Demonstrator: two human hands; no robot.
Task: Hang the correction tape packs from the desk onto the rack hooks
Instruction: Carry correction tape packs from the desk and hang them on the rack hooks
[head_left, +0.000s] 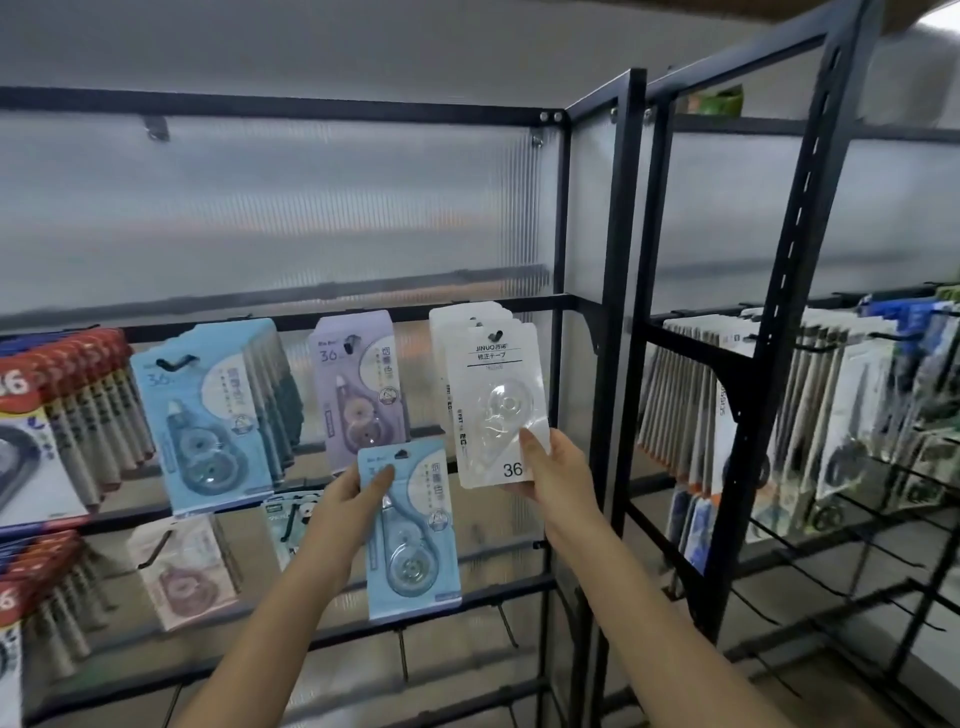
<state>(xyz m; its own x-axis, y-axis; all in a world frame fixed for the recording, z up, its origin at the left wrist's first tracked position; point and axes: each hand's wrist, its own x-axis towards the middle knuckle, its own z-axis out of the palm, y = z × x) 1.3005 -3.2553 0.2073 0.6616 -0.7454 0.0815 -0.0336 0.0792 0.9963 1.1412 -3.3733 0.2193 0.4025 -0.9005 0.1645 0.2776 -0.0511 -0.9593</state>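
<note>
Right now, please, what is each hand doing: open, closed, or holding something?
Left hand: closed, holding the blue pack near its top.
Right hand: closed, holding the white pack at its lower edge, up at the hook.

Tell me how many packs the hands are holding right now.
2: a blue pack in the left hand, off the hooks, and a white pack in the right hand, at the hook of the white stack.

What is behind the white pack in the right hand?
Behind the white pack, held at its lower edge by the right hand, hang several more white packs on the same hook. The front pack covers their faces; only stepped top and left edges show.
</note>
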